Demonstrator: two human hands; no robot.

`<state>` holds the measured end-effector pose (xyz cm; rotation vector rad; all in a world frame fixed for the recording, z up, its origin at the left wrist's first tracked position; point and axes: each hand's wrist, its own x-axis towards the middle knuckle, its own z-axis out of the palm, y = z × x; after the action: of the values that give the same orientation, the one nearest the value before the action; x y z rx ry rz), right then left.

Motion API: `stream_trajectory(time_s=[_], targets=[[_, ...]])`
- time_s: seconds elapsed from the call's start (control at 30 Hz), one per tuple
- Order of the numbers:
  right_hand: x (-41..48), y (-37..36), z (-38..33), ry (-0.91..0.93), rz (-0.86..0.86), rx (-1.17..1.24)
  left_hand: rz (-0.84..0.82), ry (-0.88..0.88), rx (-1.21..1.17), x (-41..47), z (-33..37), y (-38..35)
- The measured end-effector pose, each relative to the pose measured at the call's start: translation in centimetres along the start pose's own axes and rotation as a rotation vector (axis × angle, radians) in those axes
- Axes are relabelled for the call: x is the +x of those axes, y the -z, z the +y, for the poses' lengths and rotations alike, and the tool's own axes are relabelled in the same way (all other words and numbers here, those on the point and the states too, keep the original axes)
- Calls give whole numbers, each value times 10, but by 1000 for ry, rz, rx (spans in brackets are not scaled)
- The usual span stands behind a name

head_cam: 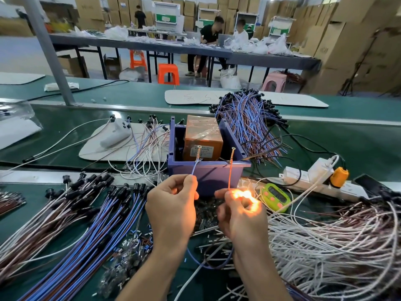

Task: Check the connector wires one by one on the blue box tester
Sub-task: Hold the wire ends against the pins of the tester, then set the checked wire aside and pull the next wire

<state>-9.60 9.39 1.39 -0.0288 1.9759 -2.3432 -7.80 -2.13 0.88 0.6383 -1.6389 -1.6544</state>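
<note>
Green workbench (358,148) strewn with wire bundles (86,213), blue box tester (208,174) at centre just beyond both hands; left hand (171,205) pinching blue wire (195,168), tip against left screw (198,152); right hand (240,213) fingers curled round brown wire (230,174) and glowing lamp (244,195), tip against right screw (232,154)

Green timer (275,197) near white power strip (291,175); orange stool (168,73) beyond.

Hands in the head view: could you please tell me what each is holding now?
Left hand: pinches the blue wire.
Right hand: pinches the orange wire.
</note>
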Motion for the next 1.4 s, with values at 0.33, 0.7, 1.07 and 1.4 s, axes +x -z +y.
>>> stream_trajectory(time_s=[0.33,0.7,1.07,1.4], targets=[[-15,2,-11,-52,-226,61,-229,59,-177,-17,12,2],[-38,34,-64,-123,-574,-167,-563,41,-107,-27,54,25],[-49,216,-148,28,143,-880,-562,-94,674,-74,79,9],[-31,296,-141,-29,344,-1617,-858,-239,1074,-141,62,-46]])
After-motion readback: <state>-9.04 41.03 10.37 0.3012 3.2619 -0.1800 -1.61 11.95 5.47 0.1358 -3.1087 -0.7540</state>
